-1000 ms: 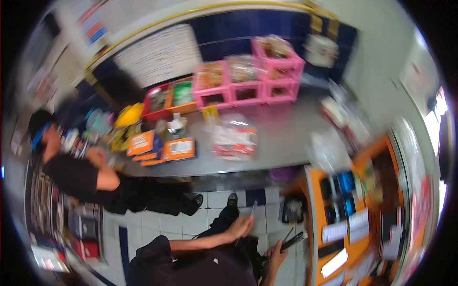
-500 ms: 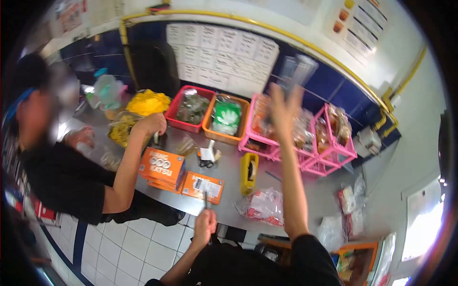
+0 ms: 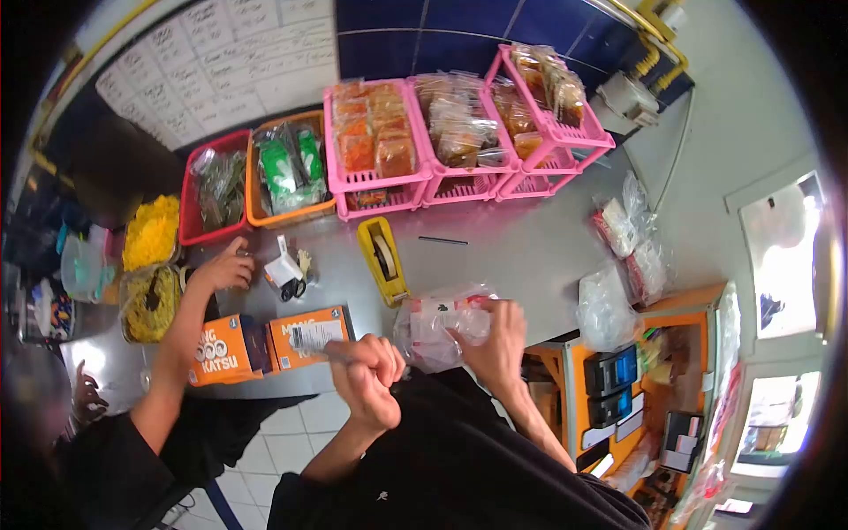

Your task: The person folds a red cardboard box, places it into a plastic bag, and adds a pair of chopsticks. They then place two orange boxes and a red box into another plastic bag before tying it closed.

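Note:
My left hand (image 3: 369, 389) is in a fist above the table's front edge, near the orange boxes. A greyish slim stick-like tool (image 3: 340, 351) juts from it, too blurred to name. My right hand (image 3: 499, 346) has thumb and fingers closed on the right side of a clear plastic bag (image 3: 433, 331) with pink-and-white print or contents. The bag lies at the table's front edge. Left of it are an orange printed box (image 3: 284, 331) with a white label on top and more orange boxes (image 3: 223, 358). A yellow tape dispenser (image 3: 382, 265) lies behind the bag.
Pink baskets (image 3: 384, 181) of bagged sauces line the back, beside an orange tray (image 3: 305, 214) and red tray (image 3: 188, 208). A dark pen-like stick (image 3: 443, 240) and scissors (image 3: 293, 288) lie mid-table. A co-worker's hand (image 3: 228, 268) reaches in from the left; plastic bags (image 3: 609, 305) lie right.
My view has swung right and down. My right hand has come down from above the pink baskets to the plastic bag. The clear item near it earlier is no longer visible there.

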`<state>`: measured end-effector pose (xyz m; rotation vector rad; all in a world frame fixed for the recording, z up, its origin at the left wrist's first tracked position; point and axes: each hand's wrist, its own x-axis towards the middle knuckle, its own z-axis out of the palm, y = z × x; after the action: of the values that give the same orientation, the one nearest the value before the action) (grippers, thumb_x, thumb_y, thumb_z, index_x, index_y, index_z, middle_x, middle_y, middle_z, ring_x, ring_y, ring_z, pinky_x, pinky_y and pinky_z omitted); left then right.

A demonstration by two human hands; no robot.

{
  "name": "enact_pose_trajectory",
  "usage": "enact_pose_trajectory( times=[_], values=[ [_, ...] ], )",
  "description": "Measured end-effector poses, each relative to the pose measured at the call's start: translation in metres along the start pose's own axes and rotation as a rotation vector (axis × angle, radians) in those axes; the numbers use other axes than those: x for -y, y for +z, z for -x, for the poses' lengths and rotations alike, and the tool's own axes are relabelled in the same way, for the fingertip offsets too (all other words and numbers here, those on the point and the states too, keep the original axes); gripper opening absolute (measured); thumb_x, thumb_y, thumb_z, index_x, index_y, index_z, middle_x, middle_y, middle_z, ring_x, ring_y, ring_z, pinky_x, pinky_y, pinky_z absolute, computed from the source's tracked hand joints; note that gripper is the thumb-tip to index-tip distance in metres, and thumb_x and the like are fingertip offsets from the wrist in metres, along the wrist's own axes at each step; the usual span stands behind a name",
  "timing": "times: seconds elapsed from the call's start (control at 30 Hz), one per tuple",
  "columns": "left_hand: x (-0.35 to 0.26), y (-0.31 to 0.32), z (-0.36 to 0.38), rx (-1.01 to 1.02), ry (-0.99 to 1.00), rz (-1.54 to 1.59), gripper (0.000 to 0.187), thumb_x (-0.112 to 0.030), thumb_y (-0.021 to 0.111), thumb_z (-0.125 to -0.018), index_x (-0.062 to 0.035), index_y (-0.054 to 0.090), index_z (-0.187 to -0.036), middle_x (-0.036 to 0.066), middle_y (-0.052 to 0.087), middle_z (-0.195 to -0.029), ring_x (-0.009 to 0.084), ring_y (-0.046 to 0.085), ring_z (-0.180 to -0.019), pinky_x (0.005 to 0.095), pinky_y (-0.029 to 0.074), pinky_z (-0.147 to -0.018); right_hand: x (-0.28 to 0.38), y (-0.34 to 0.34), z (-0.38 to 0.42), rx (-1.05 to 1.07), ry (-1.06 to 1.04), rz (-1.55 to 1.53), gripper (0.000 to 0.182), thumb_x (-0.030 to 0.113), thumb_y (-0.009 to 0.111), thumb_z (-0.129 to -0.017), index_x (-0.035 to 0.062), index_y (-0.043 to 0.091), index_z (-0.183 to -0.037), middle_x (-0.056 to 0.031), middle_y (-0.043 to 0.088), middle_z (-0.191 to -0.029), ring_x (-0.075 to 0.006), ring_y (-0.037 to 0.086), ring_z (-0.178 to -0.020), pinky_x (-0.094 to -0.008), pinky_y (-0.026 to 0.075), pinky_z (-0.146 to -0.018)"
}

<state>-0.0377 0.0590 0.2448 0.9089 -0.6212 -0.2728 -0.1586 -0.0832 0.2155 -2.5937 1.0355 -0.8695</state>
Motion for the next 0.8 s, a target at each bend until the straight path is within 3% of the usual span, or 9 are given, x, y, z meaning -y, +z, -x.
enact_pose_trajectory(
  times=[0.1, 0.17, 0.23, 0.3, 0.33, 0.4, 0.5, 0.7, 0.8],
  values=[
    [-0.021, 0.071, -0.032, -0.072, 0.614, -0.029, 0.032, -0.04, 0.042, -0.105, -0.0086, 0.033, -0.103, 0.004, 0.045, -0.066, 0.0138, 0.04, -0.05, 0.0265, 0.04, -0.045, -0.04, 0.042, 0.018, 0.132, 0.033, 0.069, 0.035, 0.004, 0.074, -0.075, 0.0036, 0.053, -0.104, -0.0124, 0.058, -0.088, -0.0337, 0.059, -0.088, -0.0426, 0.046, -0.073],
    [-0.025, 0.114, -0.032, -0.405, 0.936, 0.049, 0.026, -0.033, 0.042, -0.106, -0.0104, 0.03, -0.109, 0.0, 0.046, -0.063, 0.0135, 0.043, -0.05, 0.0272, 0.041, -0.045, -0.061, 0.048, 0.013, 0.13, 0.138, -0.312, 0.027, 0.004, 0.071, -0.078, 0.0033, 0.055, -0.1, -0.0144, 0.061, -0.086, -0.0359, 0.062, -0.083, -0.042, 0.049, -0.071],
    [-0.019, 0.119, -0.017, -0.203, 0.949, 0.091, 0.024, -0.027, 0.043, -0.106, -0.0087, 0.031, -0.115, -0.005, 0.042, -0.059, 0.0116, 0.044, -0.05, 0.0287, 0.042, -0.045, -0.068, 0.013, -0.007, 0.067, 0.364, -0.539, 0.015, -0.004, 0.064, -0.082, 0.0, 0.058, -0.095, -0.0126, 0.064, -0.076, -0.0219, 0.065, -0.064, -0.0333, 0.051, -0.059],
    [0.021, 0.099, -0.006, 0.46, 0.639, -0.833, 0.02, -0.014, 0.047, -0.1, 0.0022, 0.053, -0.11, 0.012, 0.064, -0.092, 0.025, 0.066, -0.075, 0.0365, 0.053, -0.064, -0.087, -0.019, -0.017, 0.052, 0.553, -0.968, 0.015, -0.008, 0.054, -0.086, -0.0013, 0.059, -0.099, -0.0059, 0.061, -0.079, -0.0112, 0.061, -0.071, -0.0278, 0.05, -0.061],
    [0.084, 0.107, 0.007, 0.336, 0.461, -0.404, 0.012, -0.006, 0.05, -0.097, 0.0021, 0.056, -0.104, 0.018, 0.067, -0.106, 0.0331, 0.069, -0.089, 0.0383, 0.056, -0.076, -0.099, -0.025, -0.019, 0.016, 0.57, -1.109, 0.016, -0.009, 0.05, -0.088, -0.0017, 0.059, -0.099, -0.0034, 0.061, -0.088, -0.0088, 0.058, -0.073, -0.0244, 0.048, -0.063],
    [0.151, 0.08, 0.025, 0.529, 0.159, -0.537, 0.013, 0.006, 0.052, -0.092, 0.0018, 0.057, -0.102, 0.019, 0.067, -0.108, 0.0354, 0.068, -0.093, 0.0413, 0.056, -0.081, -0.119, -0.018, -0.007, 0.036, 0.542, -1.122, 0.017, -0.01, 0.05, -0.089, -0.0012, 0.058, -0.101, -0.0037, 0.06, -0.09, -0.0079, 0.057, -0.074, -0.0238, 0.048, -0.064],
    [0.144, 0.07, 0.029, 0.699, 0.239, -0.905, 0.025, 0.012, 0.057, -0.079, 0.0014, 0.06, -0.102, 0.019, 0.067, -0.104, 0.0357, 0.068, -0.094, 0.0433, 0.056, -0.081, -0.12, -0.006, -0.002, 0.068, 0.58, -1.288, 0.012, -0.001, 0.054, -0.095, -0.0015, 0.053, -0.106, 0.0, 0.059, -0.084, -0.005, 0.051, -0.071, -0.0211, 0.04, -0.058],
    [0.109, 0.094, 0.029, 0.49, 0.446, -0.762, 0.031, 0.016, 0.05, -0.077, 0.0018, 0.061, -0.102, 0.015, 0.068, -0.099, 0.0293, 0.07, -0.089, 0.0392, 0.058, -0.087, -0.126, -0.005, -0.019, 0.366, 0.824, -1.328, 0.024, 0.021, 0.056, -0.101, 0.0006, 0.063, -0.089, 0.0043, 0.053, -0.066, -0.0029, 0.047, -0.06, -0.0222, 0.035, -0.052],
    [0.133, 0.084, 0.039, 0.604, 0.25, -0.777, 0.029, 0.015, 0.051, -0.081, 0.001, 0.061, -0.104, 0.015, 0.068, -0.099, 0.0318, 0.07, -0.091, 0.041, 0.057, -0.084, -0.123, -0.008, -0.02, 0.296, 0.44, -1.257, 0.025, 0.015, 0.053, -0.097, -0.0004, 0.07, -0.107, 0.0052, 0.055, -0.07, -0.0034, 0.043, -0.063, -0.0248, 0.036, -0.054]
  ],
)
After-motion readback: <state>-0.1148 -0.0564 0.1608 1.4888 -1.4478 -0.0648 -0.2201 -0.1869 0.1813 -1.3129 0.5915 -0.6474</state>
